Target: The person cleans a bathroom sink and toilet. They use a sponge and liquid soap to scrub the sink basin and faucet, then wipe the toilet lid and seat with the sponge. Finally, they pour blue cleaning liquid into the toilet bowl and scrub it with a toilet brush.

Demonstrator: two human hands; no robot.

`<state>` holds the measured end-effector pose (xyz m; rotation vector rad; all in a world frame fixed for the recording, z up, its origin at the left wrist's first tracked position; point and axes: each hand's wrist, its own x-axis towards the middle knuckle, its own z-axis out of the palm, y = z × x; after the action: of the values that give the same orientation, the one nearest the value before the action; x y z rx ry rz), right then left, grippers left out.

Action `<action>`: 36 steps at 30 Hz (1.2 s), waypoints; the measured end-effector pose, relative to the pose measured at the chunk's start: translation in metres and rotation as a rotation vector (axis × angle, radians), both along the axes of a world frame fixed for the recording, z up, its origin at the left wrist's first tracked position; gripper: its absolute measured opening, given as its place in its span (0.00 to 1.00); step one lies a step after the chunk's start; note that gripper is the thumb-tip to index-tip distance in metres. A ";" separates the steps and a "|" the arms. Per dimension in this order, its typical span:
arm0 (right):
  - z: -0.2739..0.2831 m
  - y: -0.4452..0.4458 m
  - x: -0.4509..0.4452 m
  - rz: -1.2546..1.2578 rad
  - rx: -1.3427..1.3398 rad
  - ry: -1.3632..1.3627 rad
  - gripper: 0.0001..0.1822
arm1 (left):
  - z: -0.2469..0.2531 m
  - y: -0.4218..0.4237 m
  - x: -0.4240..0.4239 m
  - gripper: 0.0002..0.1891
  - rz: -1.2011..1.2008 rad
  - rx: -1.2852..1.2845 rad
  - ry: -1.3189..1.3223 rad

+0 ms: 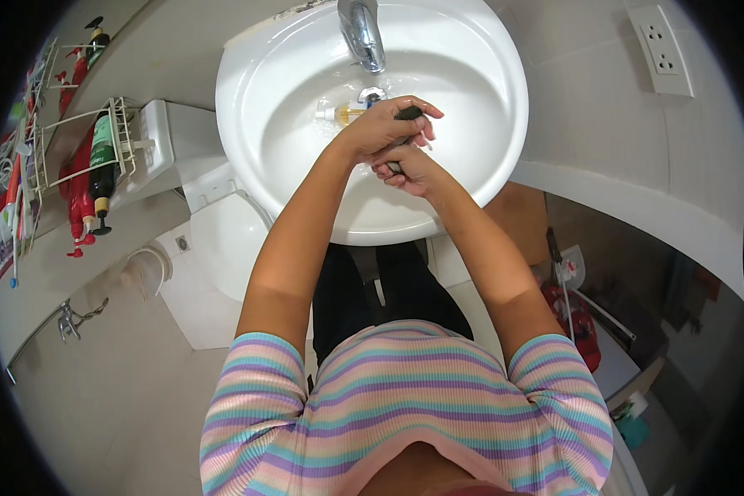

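Observation:
My left hand is over the white sink basin, its thumb and bent fingers around a dark, slender object. Just below it, my right hand touches the left one and has its fingers closed round the lower part of what looks like the same object. The fingers hide most of it, so its kind cannot be told. Both hands look wet. A pump bottle with yellowish liquid lies in the basin by the drain, partly behind my left hand.
A chrome faucet stands over the basin. On the left are a wire rack with bottles, a toilet and a wall-mounted shower fitting. A wall socket is at the upper right, with a red item lower down.

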<state>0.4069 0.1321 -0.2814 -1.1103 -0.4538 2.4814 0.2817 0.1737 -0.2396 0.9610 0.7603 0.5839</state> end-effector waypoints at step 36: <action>-0.050 -0.026 -0.046 0.404 0.933 -1.161 0.19 | -0.046 -0.026 -0.003 0.27 0.359 0.295 1.014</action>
<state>0.3611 0.1065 -0.3310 -1.9298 -2.0037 1.1897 0.2785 0.1478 -0.2851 1.4181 1.8127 0.5029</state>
